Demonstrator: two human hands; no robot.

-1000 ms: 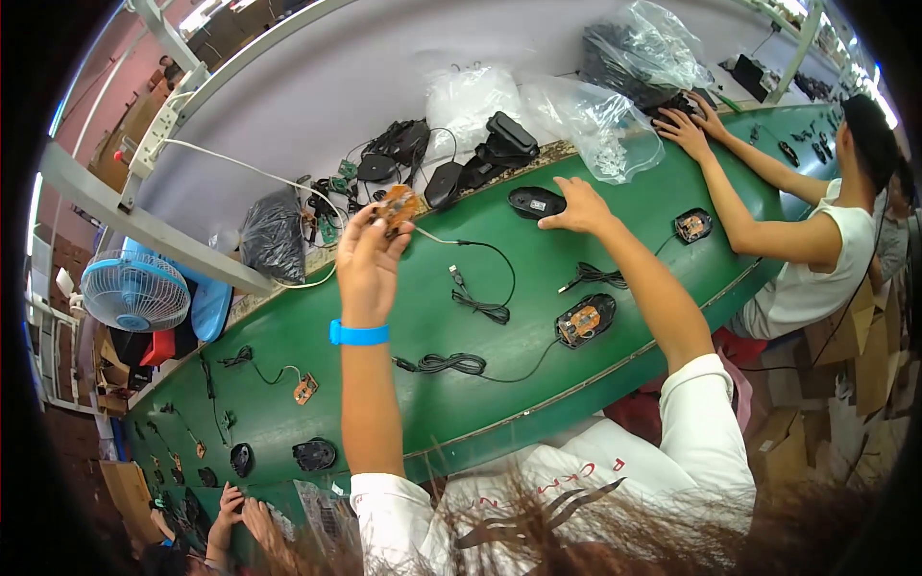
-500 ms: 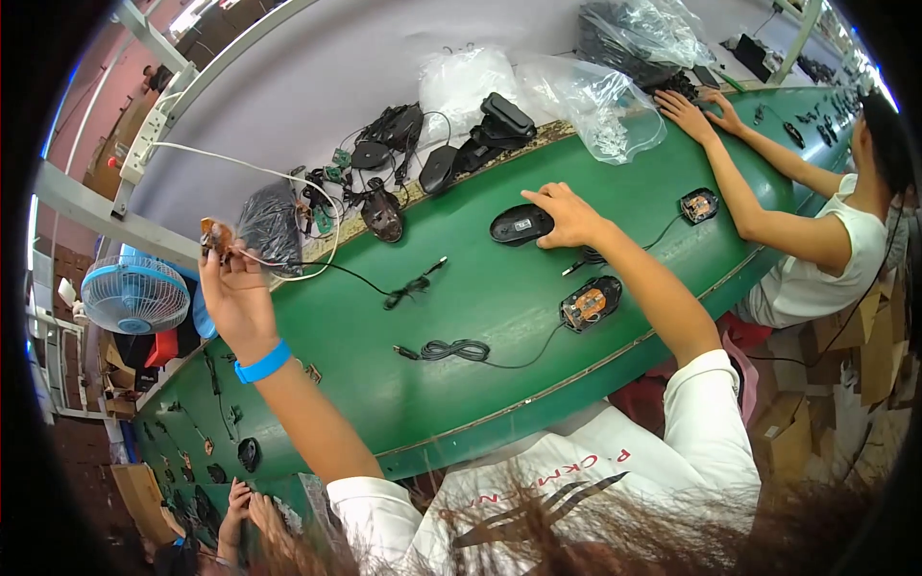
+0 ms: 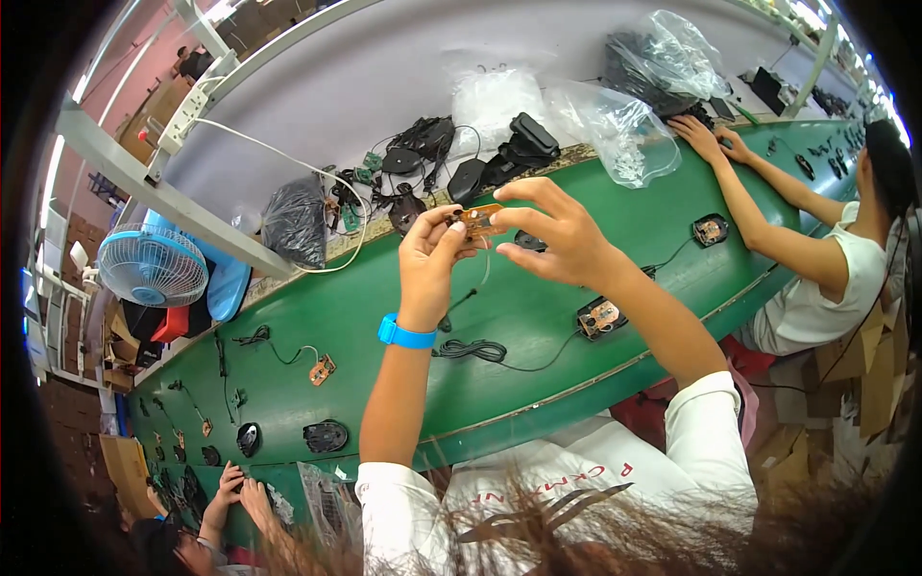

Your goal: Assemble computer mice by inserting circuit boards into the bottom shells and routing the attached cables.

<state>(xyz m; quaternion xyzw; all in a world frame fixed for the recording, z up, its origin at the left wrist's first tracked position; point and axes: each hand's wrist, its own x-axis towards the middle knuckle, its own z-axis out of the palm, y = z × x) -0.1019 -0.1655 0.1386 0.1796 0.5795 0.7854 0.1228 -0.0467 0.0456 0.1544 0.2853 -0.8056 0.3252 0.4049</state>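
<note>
A small orange circuit board (image 3: 477, 220) is held up in the air between both hands. My left hand (image 3: 431, 250), with a blue wristband (image 3: 405, 334), pinches its left end. My right hand (image 3: 557, 230) grips its right end with fingers curled over it. A thin cable (image 3: 467, 297) hangs from the board down to the green conveyor belt (image 3: 384, 317). Under my right hand lies a black mouse shell (image 3: 530, 241), mostly hidden. An open mouse base with a board (image 3: 600, 316) and a coiled black cable (image 3: 471, 349) lie on the belt below the hands.
Black mouse parts (image 3: 423, 158) and clear plastic bags (image 3: 615, 125) line the grey shelf behind the belt. A person at the right (image 3: 826, 259) works with both hands on the belt. Another person's hands (image 3: 235, 490) show at lower left. A blue fan (image 3: 154, 267) stands at left.
My left hand swung back from the far left to the middle with the board. My right hand lifted off the black mouse shell and took hold of the board's other end.
</note>
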